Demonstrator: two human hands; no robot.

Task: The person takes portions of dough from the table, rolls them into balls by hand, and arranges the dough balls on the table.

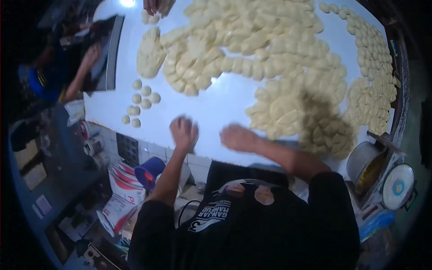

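My left hand (183, 133) is at the near edge of the white table (225, 105), its fingers curled down toward the surface. To its right, my right hand (238, 137) is also closed and slightly blurred by motion. Whatever lies under either palm is hidden. Several small round dough balls (146, 91) sit on the table beyond and left of my left hand. A broad spread of pale, flattened dough pieces (279, 108) begins just past my right hand, overlapping and partly in shadow. A larger dough lump (150, 53) rests at the far left.
Another person's hand (156, 6) reaches in at the far edge; a second person (54, 76) works by a metal-edged tray (111, 54) on the left. A metal pot (365, 162) and a round dial scale (398, 186) stand at right. Below left are a blue bucket (150, 171) and sacks (121, 193).
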